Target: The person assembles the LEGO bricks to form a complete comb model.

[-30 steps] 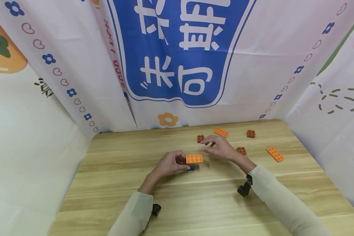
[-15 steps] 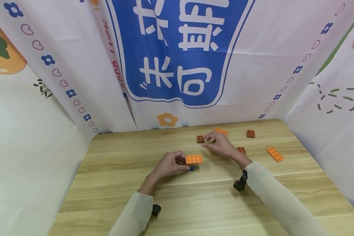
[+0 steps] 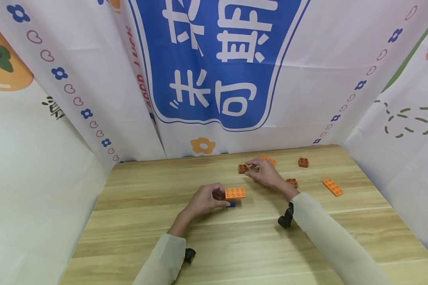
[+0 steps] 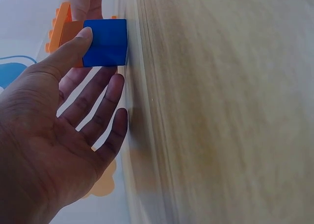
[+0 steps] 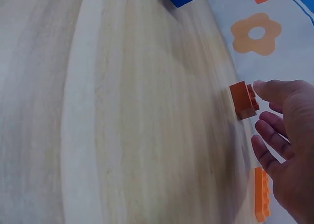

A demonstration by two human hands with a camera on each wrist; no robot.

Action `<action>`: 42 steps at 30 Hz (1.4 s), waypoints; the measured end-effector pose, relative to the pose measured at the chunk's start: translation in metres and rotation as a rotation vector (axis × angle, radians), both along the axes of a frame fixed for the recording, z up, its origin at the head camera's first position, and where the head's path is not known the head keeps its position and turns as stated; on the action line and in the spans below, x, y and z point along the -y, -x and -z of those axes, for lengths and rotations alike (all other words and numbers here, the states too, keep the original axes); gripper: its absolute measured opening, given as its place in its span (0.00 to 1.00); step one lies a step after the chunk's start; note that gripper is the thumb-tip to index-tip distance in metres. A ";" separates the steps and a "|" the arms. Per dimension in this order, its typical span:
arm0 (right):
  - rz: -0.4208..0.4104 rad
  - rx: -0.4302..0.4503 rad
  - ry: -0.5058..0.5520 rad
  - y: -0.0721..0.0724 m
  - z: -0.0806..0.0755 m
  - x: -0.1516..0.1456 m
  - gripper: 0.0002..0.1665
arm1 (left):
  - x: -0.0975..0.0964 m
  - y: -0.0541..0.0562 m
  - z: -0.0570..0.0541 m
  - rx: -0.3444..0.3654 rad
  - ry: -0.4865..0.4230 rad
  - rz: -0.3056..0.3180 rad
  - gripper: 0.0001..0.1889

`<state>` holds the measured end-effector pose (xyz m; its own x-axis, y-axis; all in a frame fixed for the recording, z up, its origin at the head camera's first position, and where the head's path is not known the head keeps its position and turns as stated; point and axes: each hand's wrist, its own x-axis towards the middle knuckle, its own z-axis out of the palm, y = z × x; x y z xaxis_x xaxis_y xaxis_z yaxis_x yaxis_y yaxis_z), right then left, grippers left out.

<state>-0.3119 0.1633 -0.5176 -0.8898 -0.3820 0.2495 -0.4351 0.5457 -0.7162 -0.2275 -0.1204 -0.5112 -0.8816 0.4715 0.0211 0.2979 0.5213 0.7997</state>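
My left hand (image 3: 204,200) pinches a small stack of toy building bricks between thumb and fingers. The left wrist view shows its layers: a blue brick (image 4: 105,42) at the bottom, a brown-orange brick (image 4: 71,34) above, and a flat orange eight-stud brick (image 3: 235,192) on top, overhanging to the right. Toward the back of the table, my right hand (image 3: 265,173) holds nothing, its fingers loosely bent beside a brown four-stud brick (image 3: 243,169). In the right wrist view the thumb tip lies close to that brown brick (image 5: 242,100); whether it touches, I cannot tell.
A flat orange brick (image 3: 268,160) lies partly hidden behind my right hand. Two more brown bricks, one near my right wrist (image 3: 292,183) and one farther back (image 3: 303,162), and another orange brick (image 3: 332,187) lie on the wooden table (image 3: 146,237). Printed cloth walls surround it.
My right hand has shifted slightly right and back, uncovering the brown brick beside it, while its forearm swung left. My left hand and the stack have stayed in place.
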 end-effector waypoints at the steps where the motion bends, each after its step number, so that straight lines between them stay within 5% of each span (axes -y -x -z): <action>1: 0.003 0.002 -0.004 0.001 0.001 0.000 0.25 | 0.000 0.000 0.000 0.000 -0.001 -0.001 0.12; 42: 0.054 0.027 -0.088 0.005 0.007 0.009 0.21 | 0.001 -0.001 -0.001 -0.003 0.004 -0.005 0.13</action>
<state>-0.3166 0.1546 -0.5250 -0.9156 -0.3527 0.1930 -0.3847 0.6292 -0.6753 -0.2261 -0.1216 -0.5099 -0.8840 0.4669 0.0215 0.2972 0.5261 0.7968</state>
